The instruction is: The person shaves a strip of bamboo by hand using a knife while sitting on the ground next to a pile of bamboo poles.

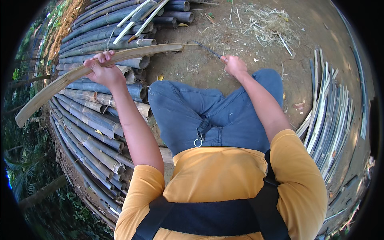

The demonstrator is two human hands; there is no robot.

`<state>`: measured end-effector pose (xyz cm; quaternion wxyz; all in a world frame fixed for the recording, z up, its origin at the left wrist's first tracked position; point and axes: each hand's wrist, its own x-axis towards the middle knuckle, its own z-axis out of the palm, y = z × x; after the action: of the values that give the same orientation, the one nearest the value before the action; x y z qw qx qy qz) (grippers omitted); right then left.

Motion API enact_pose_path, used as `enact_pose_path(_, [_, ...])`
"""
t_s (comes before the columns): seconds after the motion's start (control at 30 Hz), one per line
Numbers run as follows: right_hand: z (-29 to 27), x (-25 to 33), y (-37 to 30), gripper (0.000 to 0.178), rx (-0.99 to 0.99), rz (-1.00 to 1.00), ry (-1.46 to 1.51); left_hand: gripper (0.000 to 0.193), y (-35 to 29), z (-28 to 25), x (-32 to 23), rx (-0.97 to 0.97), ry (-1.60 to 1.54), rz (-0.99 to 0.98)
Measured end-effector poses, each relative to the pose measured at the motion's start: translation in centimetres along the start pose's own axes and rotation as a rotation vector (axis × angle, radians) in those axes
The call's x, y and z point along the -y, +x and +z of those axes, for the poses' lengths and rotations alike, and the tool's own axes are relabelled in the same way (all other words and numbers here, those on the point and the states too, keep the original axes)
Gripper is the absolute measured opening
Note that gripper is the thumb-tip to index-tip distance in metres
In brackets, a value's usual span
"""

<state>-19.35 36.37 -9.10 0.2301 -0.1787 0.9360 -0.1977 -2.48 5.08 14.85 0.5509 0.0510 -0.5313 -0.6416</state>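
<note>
Seated posture, legs folded, blue trousers [184, 106] on bare soil [188, 66]. The left grip [105, 74] is wrapped round a long, bowed slat [138, 53], thumb on the near side, fingers over the top; the hold sits near mid-length. The slat runs from far left, across the view of the stacked poles [90, 113], to a narrow tail out beyond the trousers.

The right grip [234, 65] is clasped about the handle of a knife [209, 50], the dark blade pointing forward and to the left. Its tip lies at or just beside the slat's tail; contact cannot be settled from this view (thin tail, slim blade, wide lens).

Step in hand, as judged: knife work on the slat's far end, one side steadying, the other bringing the blade. The next move would call for a firm left hold, the edge laid shallow along the wood, and the left fingers kept off the cutting line; they are well apart from the blade.

Surroundings: pale strips [150, 19] rest on the far poles; shavings [272, 26] lie heaped ahead and to the right; a bundle [332, 116] of narrow lengths lies at the right side.
</note>
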Motion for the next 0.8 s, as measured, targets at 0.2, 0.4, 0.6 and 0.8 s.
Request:
enact_pose_path(0.2, [-0.6, 0.8, -0.8, 0.025, 0.076, -0.022, -0.07, 0.031, -0.6, -0.9, -0.2, -0.018, 0.017, 0.003])
enact_pose_path(0.4, [0.0, 0.2, -0.5, 0.022, 0.029, 0.017, 0.015, 0.034, -0.7, -1.5, -0.2, 0.0, 0.049, 0.008])
enact_pose_path(0.6, [0.4, 0.0, 0.2, 0.031, 0.05, 0.064, -0.047, 0.04, -0.9, -2.0, -0.5, 0.0, 0.036, -0.001])
enact_pose_path(0.8, [0.3, 0.0, 0.0, 0.028, 0.06, 0.125, -0.062, 0.035, -1.2, -2.5, -0.5, -0.033, 0.009, -0.003])
